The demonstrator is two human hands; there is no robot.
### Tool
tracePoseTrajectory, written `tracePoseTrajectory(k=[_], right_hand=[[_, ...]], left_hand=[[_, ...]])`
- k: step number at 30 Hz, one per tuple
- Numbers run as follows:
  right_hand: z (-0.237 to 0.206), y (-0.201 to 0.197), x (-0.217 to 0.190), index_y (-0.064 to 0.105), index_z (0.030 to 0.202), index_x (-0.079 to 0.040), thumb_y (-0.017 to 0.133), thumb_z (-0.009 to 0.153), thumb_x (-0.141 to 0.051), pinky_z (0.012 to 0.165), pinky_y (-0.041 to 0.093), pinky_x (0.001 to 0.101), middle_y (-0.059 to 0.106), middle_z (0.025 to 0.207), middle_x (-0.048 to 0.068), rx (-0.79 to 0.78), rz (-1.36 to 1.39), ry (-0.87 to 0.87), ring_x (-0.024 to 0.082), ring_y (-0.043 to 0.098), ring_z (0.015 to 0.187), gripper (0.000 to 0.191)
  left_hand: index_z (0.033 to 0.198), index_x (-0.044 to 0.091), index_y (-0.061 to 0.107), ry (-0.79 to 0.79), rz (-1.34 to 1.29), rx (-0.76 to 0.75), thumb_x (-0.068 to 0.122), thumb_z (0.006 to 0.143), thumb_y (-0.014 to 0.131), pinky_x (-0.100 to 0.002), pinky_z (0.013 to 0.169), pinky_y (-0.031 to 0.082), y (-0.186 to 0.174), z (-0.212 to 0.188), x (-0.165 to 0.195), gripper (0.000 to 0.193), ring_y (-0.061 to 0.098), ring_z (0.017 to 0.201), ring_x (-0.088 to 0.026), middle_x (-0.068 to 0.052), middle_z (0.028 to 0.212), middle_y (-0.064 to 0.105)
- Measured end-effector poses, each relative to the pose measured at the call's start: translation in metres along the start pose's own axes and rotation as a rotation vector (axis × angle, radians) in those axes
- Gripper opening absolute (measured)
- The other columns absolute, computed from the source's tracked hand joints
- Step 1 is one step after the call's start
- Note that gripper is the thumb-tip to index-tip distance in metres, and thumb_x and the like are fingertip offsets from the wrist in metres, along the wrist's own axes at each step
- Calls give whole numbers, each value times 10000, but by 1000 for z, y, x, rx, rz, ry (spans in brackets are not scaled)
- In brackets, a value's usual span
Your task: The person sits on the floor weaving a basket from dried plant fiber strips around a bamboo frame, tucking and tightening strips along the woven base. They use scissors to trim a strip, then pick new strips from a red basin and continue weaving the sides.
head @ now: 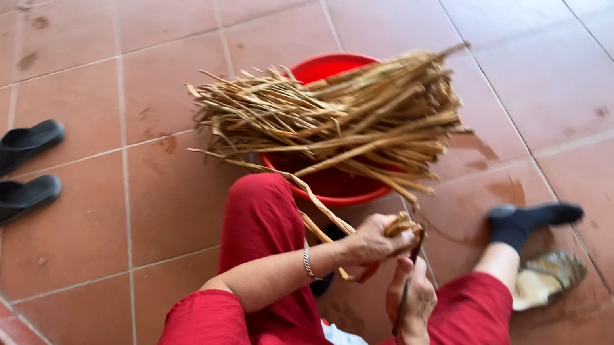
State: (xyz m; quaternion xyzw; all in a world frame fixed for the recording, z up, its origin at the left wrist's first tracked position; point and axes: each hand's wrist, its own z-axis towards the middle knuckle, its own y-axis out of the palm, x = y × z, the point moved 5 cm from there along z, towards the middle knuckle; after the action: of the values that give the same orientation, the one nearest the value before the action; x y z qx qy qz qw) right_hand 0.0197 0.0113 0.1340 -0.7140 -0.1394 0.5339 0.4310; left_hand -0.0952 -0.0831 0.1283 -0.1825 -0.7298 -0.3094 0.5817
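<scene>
Dried strips (pixel 330 124), red basin (pixel 330 68), black slippers (pixel 17 172)

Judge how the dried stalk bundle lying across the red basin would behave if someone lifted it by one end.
The bundle looks light, being dry and straw-coloured. Loose ends splay out, so stalks would probably slide free. It likely sags, since one strip curves limply.

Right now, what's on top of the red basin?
A bundle of dry tan fibre strips lies across the red basin, covering most of its opening. Only the rim and a patch of inner wall show; the bottom is hidden.
</scene>
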Motion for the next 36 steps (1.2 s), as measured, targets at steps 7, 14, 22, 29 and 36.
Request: tracePoseTrajectory(k=[7,14,22,29,36], right_hand=[[10,11,-33,548,1380,-123,178,1011,-648,794,509,581,714,913,266,-51,95,-65,493,676,930,741],[9,21,-27,623,1286,-145,128,999,-710,868,520,563,730,1007,253,-139,29,38,469,679,1041,804],[13,33,-30,643,1225,-144,127,1001,-721,884,516,574,739,1019,238,-84,35,46,465,685,1042,805],[35,46,-43,596,1297,-129,153,1022,-691,861,505,594,719,1008,269,-80,-1,50,498,666,1018,766],[22,38,-26,548,1369,-114,180,1044,-661,838,494,613,699,997,301,-58,3,38,531,647,993,735]], left_hand=[[1045,43,675,-110,179,88,243,1021,634,-276,525,492,-29,-13,53,206,573,616,-77,5,787,669],[1095,35,658,-6,160,89,255,1002,634,-284,640,610,-35,-9,45,241,698,738,-83,-27,853,714],[1068,34,667,-67,192,96,208,1003,623,-308,621,592,-47,0,18,190,668,711,-111,-45,818,680],[1056,15,667,-116,105,54,204,1027,622,-312,626,572,-50,-5,17,196,626,724,-117,-53,819,650],[1109,46,680,-117,178,87,214,1005,630,-289,620,580,-44,-2,19,204,649,713,-100,-31,843,678]])
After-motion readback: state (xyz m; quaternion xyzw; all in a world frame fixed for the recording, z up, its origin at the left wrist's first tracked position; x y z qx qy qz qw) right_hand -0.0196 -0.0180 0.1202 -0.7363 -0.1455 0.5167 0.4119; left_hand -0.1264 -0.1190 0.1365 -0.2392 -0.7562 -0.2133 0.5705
